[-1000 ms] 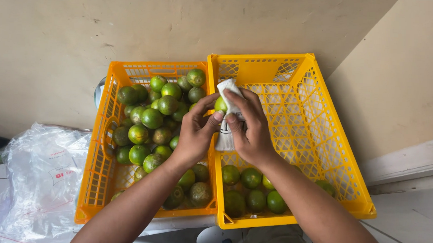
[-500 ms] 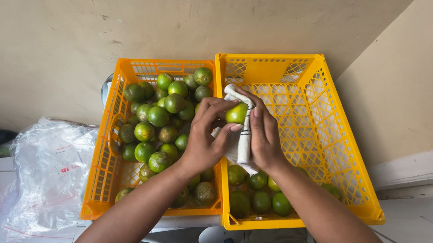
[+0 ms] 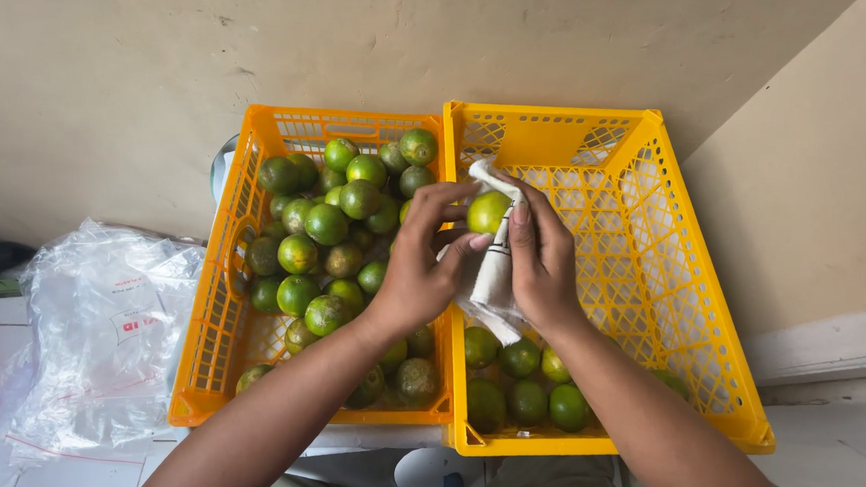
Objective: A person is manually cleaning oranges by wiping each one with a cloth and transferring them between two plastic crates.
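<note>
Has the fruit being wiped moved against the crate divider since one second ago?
Yes. The fruit in the cloth sat over the divider between the crates; now it is just right of it, over the right crate.

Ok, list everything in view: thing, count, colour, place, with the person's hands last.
left crate: one, orange-yellow plastic lattice, left of centre, well filled with fruit.
right crate: one, yellow plastic lattice, touching the left crate's side, mostly bare.
fruit in left crate: too many to count exactly, green to yellow-green, heaped.
fruit in right crate: about six visible, green, near end.
held fruit: one, yellow-green, above the crates' shared edge.
cloth: one, white with dark marks, wrapped under the held fruit.
plastic bag: one, clear, crumpled, left of the crates.
wall: beige, behind the crates.
left hand: fingers on the held fruit.
right hand: holding the cloth against the held fruit.
</note>
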